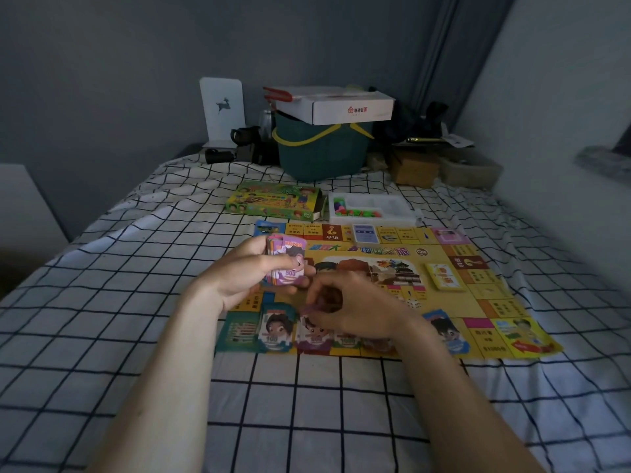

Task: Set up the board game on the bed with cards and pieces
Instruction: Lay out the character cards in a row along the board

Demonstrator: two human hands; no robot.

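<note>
White plastic forms the tray (372, 208) just beyond the game board (454, 285); bright pieces (355, 212) fill its left compartments. Left of the tray lies the green game box (273, 201). Farther back, a teal basket (321, 151) carries a white carton (341, 105) with a red logo. The board lies flat on the checked bedsheet (307, 404), with open sheet on its near and left sides. Over the board's left edge, the left hand (246, 271) grips a stack of play money (285, 261), the top note reading 500. The right hand (355, 308) pinches a note at the board's near edge, above notes (276, 331) marked 100.
</note>
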